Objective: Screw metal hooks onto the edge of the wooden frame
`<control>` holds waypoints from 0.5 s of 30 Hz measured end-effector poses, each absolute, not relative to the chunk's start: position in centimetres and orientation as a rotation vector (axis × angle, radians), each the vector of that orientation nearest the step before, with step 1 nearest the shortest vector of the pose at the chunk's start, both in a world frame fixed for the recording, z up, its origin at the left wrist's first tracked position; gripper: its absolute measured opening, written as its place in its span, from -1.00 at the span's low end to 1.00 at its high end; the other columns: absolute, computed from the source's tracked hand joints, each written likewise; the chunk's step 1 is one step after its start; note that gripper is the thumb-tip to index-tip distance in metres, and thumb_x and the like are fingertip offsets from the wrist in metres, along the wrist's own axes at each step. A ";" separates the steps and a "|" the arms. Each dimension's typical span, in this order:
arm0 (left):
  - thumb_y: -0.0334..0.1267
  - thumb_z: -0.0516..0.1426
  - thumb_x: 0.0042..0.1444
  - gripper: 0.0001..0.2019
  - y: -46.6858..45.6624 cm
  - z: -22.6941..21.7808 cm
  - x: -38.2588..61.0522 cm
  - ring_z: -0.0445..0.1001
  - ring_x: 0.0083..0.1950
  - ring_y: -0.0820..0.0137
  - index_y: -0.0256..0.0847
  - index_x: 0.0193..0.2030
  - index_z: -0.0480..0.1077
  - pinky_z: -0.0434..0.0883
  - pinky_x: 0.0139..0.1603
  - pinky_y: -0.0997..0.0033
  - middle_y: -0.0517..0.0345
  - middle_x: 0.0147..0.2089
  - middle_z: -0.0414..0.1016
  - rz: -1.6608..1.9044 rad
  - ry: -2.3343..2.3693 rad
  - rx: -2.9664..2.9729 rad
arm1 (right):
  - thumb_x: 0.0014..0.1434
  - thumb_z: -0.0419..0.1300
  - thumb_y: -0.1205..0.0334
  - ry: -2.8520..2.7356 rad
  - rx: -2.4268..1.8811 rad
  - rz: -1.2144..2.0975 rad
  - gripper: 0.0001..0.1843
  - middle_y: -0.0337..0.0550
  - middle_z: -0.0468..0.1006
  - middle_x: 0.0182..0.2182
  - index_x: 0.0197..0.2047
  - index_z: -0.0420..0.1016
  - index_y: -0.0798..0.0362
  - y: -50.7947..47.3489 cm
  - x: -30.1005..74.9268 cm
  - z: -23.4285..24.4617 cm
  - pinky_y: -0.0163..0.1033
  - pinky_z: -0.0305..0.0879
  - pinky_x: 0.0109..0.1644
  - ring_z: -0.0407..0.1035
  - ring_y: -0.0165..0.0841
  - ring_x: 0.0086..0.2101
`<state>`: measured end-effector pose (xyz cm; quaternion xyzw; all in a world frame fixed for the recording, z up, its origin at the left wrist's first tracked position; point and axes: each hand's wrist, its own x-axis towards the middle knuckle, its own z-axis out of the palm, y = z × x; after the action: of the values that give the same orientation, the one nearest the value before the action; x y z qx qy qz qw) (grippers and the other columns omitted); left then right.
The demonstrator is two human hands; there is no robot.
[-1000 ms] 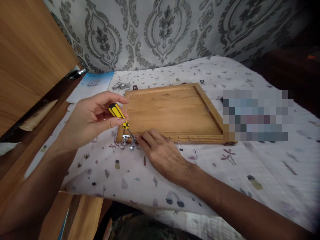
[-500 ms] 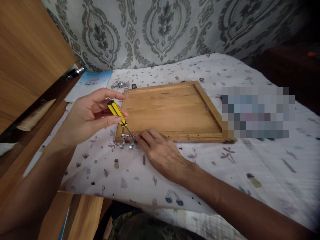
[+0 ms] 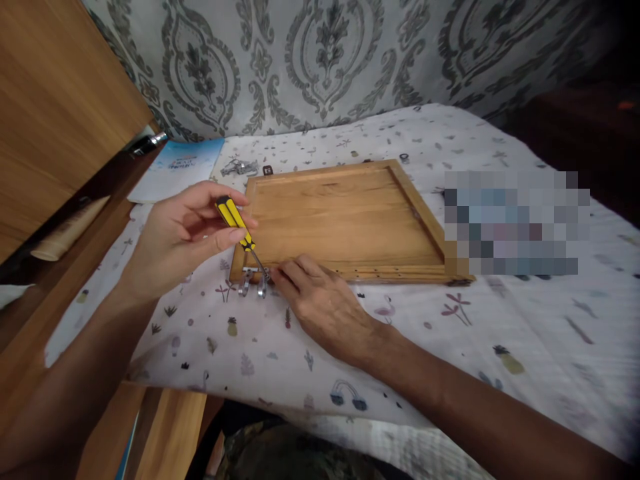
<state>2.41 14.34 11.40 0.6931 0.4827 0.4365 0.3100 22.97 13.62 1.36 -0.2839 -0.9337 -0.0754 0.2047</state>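
In my left hand (image 3: 193, 230) a small yellow-and-black screwdriver (image 3: 234, 223) is pinched between thumb and fingers. It leans down to the right, its tip at one of two curved silver metal fittings (image 3: 263, 286) on the near edge of a framed wooden panel (image 3: 325, 220). Beside the tip, my right hand (image 3: 315, 300) rests on that edge with its fingers closed. The fingertips are against the right fitting's base, and whatever they pinch is hidden. Small dark holes run along the near edge to the right of this hand.
More silver metal pieces (image 3: 240, 167) lie behind the panel's left corner, near a blue-and-white booklet (image 3: 175, 170). A tube (image 3: 70, 230) lies at the left by the wooden cabinet (image 3: 60, 100). A blurred-out patch (image 3: 515, 223) covers something right of the panel. Patterned cloth (image 3: 400, 380) covers the table.
The screwdriver's handle has turned slightly in my left fingers, with its tip staying at the fitting. My right hand keeps its place on the panel's edge.
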 end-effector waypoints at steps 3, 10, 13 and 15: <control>-0.18 0.36 0.00 -0.79 14.3 10.9 2.9 0.56 -0.25 0.37 -0.21 -0.28 0.52 0.55 -0.18 0.44 0.16 -0.30 0.58 1.181 1.389 1.964 | 0.23 0.21 0.47 -2.601 -0.774 -0.208 -0.73 0.02 0.53 -0.17 0.01 0.50 0.29 13.7 22.9 1.4 -0.11 0.40 -0.23 0.27 -0.15 -0.16; -0.26 0.31 0.02 -0.71 14.1 12.3 2.7 0.55 -0.27 0.44 -0.21 -0.09 0.51 0.51 -0.19 0.51 0.18 -0.25 0.61 1.012 1.461 2.024 | 0.26 0.19 0.44 -2.629 -0.799 -0.139 -0.77 0.01 0.52 -0.17 -0.01 0.51 0.28 13.4 23.0 1.9 -0.10 0.41 -0.20 0.25 -0.15 -0.15; -0.31 0.28 0.04 -0.72 13.7 12.2 3.2 0.52 -0.27 0.49 -0.23 -0.08 0.49 0.49 -0.16 0.54 0.20 -0.24 0.59 1.057 1.490 1.996 | 0.28 0.17 0.44 -2.640 -0.800 -0.117 -0.77 0.03 0.51 -0.16 0.00 0.49 0.29 13.4 23.0 1.9 -0.10 0.40 -0.20 0.24 -0.15 -0.13; -0.32 0.28 0.04 -0.80 13.4 11.8 3.6 0.50 -0.27 0.49 -0.24 -0.16 0.50 0.49 -0.14 0.54 0.23 -0.26 0.56 1.112 1.496 1.976 | 0.29 0.16 0.44 -2.646 -0.810 -0.109 -0.75 0.04 0.50 -0.15 0.02 0.47 0.31 13.4 23.0 1.8 -0.10 0.39 -0.21 0.24 -0.14 -0.12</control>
<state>3.63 13.42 11.85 0.7110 0.5383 0.4002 0.2112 23.04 13.43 1.79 -0.2874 -0.9389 -0.0385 0.1853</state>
